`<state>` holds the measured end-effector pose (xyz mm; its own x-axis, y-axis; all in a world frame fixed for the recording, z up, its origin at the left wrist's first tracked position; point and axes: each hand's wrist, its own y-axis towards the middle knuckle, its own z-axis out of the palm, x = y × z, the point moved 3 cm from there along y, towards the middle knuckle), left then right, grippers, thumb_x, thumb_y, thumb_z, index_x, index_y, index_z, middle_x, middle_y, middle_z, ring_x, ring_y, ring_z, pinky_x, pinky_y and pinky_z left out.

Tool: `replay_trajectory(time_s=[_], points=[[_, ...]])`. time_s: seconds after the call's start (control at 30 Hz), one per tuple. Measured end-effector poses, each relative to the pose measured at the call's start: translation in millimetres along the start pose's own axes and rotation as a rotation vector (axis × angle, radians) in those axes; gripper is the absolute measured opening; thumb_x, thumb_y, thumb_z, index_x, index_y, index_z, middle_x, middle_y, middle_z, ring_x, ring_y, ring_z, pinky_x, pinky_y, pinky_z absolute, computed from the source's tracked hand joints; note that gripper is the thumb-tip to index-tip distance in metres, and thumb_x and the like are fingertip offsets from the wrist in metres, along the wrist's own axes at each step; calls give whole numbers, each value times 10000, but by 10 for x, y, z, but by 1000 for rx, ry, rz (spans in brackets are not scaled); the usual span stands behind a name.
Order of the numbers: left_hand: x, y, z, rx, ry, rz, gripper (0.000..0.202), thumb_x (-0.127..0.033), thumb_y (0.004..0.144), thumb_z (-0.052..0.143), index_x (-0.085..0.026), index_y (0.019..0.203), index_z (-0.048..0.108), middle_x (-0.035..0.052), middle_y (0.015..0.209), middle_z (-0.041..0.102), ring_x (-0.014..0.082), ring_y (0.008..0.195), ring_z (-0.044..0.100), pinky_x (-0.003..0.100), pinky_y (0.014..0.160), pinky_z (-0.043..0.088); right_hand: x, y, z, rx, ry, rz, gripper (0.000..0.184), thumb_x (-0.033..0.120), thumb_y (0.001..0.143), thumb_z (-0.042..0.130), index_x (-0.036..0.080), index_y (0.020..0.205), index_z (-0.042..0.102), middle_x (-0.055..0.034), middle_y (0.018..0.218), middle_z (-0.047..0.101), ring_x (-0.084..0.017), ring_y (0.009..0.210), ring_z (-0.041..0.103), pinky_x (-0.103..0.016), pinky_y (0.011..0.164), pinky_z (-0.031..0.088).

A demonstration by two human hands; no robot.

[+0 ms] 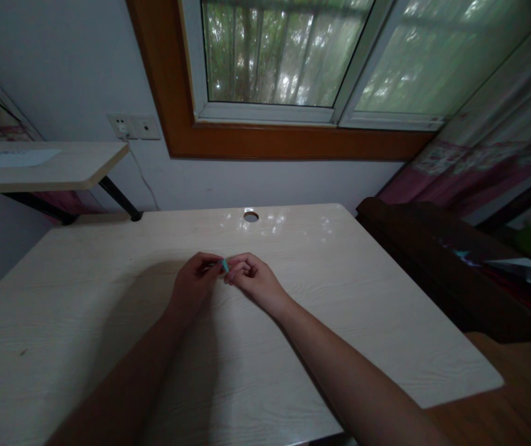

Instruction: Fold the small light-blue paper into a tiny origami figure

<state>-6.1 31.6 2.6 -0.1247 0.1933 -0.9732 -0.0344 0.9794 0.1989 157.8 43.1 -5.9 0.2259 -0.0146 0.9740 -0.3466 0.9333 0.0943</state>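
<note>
Between the fingertips of both hands is a small turquoise piece (225, 266), thin and slightly tilted; what kind of thing it is I cannot make out. My left hand (194, 277) pinches it from the left, thumb and fingers pressed together. From the right, my right hand (254, 279) meets it with thumb and forefinger, the other fingers curled in. The fingers cover part of the piece. Both hands are just above or resting on the pale wood-grain desk (339, 322), around its middle.
A raised shelf (83, 170) on black legs stands at the back left with a paper (18, 158) on it. A round cable hole (251, 217) sits near the back edge. Behind are a wall socket (132, 127) and a window; dark furniture (414, 248) is at the right.
</note>
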Motion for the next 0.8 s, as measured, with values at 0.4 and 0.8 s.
replay_trajectory(time_s=[0.4, 0.8], points=[[62, 39, -15, -97, -76, -91, 235, -363, 741, 734, -175, 855, 652, 18, 779, 697, 171, 730, 688, 322, 740, 561, -13, -46, -20, 42, -218, -94, 347, 168, 776, 610, 220, 1117, 645, -7, 830, 663, -128, 724, 600, -264, 684, 462], [11, 16, 5, -56, 47, -81, 195, -339, 749, 721, -188, 863, 671, 19, 802, 713, 178, 751, 683, 317, 757, 535, 156, -40, -58, -28, -521, -295, 167, 288, 876, 645, 273, 1008, 746, -33, 838, 595, -156, 715, 541, -288, 653, 428]])
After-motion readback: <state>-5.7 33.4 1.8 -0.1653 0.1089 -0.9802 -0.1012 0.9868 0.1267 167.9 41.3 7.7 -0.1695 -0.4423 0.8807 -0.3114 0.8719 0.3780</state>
